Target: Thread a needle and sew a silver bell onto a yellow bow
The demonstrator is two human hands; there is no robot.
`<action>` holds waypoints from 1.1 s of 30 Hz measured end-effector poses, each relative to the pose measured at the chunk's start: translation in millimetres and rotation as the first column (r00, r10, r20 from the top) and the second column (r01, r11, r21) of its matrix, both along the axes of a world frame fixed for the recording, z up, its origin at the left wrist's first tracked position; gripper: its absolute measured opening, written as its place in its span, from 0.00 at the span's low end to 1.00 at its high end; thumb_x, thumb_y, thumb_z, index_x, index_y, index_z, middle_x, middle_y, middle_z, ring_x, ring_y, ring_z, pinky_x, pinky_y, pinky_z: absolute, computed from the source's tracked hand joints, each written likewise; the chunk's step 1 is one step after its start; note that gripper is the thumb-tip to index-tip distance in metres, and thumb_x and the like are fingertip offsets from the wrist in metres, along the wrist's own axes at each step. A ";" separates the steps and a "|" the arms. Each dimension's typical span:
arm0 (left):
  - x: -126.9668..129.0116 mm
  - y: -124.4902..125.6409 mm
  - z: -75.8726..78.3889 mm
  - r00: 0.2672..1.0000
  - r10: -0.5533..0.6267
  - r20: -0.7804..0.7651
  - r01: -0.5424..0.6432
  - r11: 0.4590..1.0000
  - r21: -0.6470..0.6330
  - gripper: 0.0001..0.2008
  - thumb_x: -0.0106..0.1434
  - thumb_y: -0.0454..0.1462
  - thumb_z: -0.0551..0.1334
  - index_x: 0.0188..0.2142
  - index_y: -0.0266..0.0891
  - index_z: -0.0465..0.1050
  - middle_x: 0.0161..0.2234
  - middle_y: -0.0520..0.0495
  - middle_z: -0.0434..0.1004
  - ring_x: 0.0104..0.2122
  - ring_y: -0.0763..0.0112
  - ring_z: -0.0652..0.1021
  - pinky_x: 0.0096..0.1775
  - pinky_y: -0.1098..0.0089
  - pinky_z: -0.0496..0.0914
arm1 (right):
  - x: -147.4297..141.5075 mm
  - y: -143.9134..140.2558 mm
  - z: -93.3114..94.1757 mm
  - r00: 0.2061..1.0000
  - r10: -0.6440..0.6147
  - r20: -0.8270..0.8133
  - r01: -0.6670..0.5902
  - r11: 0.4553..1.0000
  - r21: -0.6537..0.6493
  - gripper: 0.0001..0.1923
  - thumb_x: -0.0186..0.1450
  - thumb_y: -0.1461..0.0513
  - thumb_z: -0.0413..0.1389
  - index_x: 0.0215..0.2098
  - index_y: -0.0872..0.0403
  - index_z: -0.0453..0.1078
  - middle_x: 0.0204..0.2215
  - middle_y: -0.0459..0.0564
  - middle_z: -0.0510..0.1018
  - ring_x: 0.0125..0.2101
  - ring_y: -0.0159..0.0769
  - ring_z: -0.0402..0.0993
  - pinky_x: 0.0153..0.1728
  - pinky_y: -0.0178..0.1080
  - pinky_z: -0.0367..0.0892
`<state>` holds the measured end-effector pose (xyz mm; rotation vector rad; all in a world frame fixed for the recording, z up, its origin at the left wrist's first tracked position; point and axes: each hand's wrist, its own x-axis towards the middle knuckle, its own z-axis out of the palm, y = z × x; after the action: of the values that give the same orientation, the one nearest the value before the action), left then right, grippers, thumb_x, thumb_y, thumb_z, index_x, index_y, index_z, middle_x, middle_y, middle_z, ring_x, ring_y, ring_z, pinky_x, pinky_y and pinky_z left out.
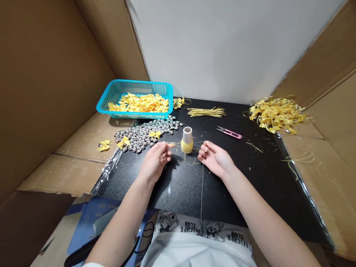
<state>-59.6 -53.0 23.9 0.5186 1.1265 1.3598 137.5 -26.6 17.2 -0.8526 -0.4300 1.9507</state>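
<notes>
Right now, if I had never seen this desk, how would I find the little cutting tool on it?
Start at the black tabletop boxed in by cardboard walls. Behind the right hand, between the yellow thread spool and the heap of yellow ribbon pieces at the right edge, lie the snips. They are the only pink thing there, slim with short metal blades, lying apart from everything else.

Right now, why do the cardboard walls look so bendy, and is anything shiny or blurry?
In the head view, the wide lens bows the cardboard walls outward; light glints off the silver beads and faintly off the black table; the hands cast soft shadows; the left hand and thread spool look sharp, the corners smeared.
</notes>
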 end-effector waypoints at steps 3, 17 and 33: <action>-0.1 2.8 -1.6 0.999 -0.014 0.043 0.014 1.000 -0.009 0.14 0.51 0.40 0.71 0.28 0.36 0.67 0.27 0.51 0.73 0.23 0.80 0.71 0.23 0.78 0.66 | 0.9 1.7 -1.2 1.000 -0.010 0.025 0.010 1.000 0.011 0.12 0.60 0.62 0.61 0.25 0.51 0.61 0.19 0.38 0.62 0.23 0.29 0.66 0.35 0.36 0.70; 0.0 6.1 -2.8 0.983 -0.101 0.152 0.094 0.994 0.055 0.21 0.52 0.40 0.73 0.23 0.38 0.58 0.16 0.62 0.53 0.16 0.84 0.57 0.20 0.79 0.57 | 6.6 6.8 -4.1 0.999 -0.040 0.019 0.040 0.999 0.007 0.13 0.58 0.62 0.63 0.26 0.51 0.61 0.19 0.38 0.64 0.26 0.30 0.71 0.44 0.42 0.73; 0.0 11.4 -3.4 1.000 -0.016 0.013 0.015 0.998 0.061 0.19 0.47 0.41 0.73 0.23 0.36 0.64 0.20 0.59 0.61 0.18 0.84 0.60 0.20 0.80 0.55 | 8.3 15.3 -2.9 1.000 -0.016 0.020 0.016 1.000 -0.004 0.10 0.61 0.63 0.61 0.26 0.52 0.63 0.18 0.36 0.61 0.19 0.25 0.59 0.31 0.34 0.68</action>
<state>-59.6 -41.6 20.5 0.5600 1.0710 1.3857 145.8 -11.4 14.3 -0.8764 -0.4294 1.9306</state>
